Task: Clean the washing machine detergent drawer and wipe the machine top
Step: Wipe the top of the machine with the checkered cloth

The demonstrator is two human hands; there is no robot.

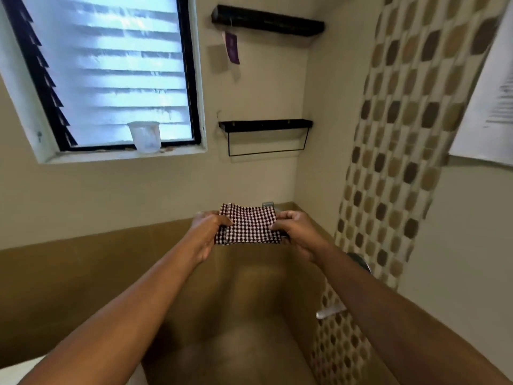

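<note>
A folded cloth (248, 227) with a small dark red and white check pattern hangs in the air in front of the brown lower wall, at the middle of the view. My left hand (206, 230) pinches its left edge and my right hand (295, 232) pinches its right edge, so the cloth is stretched flat between them. Both arms reach forward from the bottom corners. The washing machine and its detergent drawer are not in view; only a pale surface shows at the bottom left corner.
A louvred window (111, 70) fills the upper left, with a clear plastic cup (145, 136) on its sill. Two black wall shelves (266, 20) (265, 125) hang on the back wall. A mosaic tile strip (399, 151) and a metal tap lever (330, 311) are on the right wall.
</note>
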